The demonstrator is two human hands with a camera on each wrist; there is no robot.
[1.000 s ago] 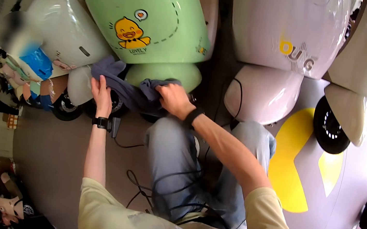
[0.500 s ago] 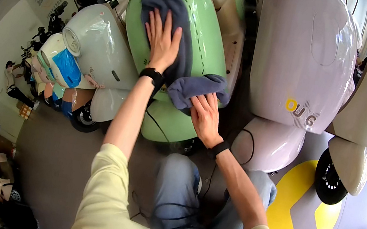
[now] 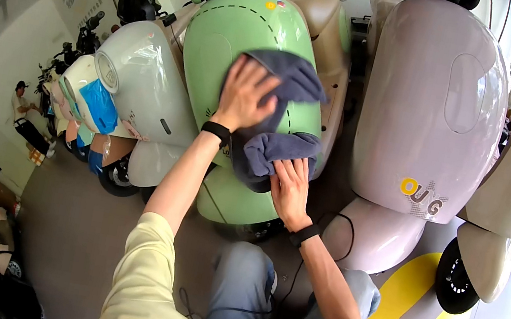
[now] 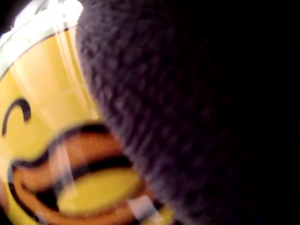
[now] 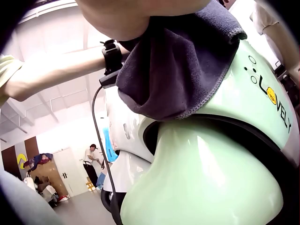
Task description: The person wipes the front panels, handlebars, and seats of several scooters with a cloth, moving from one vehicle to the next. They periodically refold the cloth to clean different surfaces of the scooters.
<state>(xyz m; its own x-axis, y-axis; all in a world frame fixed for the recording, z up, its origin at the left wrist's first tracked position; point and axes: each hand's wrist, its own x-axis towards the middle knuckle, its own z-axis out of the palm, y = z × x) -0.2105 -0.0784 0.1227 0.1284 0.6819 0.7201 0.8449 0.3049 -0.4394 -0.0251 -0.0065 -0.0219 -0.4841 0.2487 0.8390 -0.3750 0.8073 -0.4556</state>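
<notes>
A dark grey-blue cloth lies over the rounded front panel of a green scooter. Spread flat on the cloth's upper part, my left hand presses it to the panel. Lower down, the straight fingers of my right hand rest on a bunched fold near the panel's bottom edge. The left wrist view shows the fuzzy cloth covering part of a yellow duck sticker. Under my right hand, the stitched edge of the cloth hangs by the "LOVELY" lettering.
A pale pink scooter stands close on the right, a grey-white scooter on the left. Below the panel is the green front fender. A black cable loops by my knees. Another person stands far left.
From below the panel the cloth has come up onto it, with both hands. Since half a second ago, my left hand has swept its upper part down and right. The view has tilted upward.
</notes>
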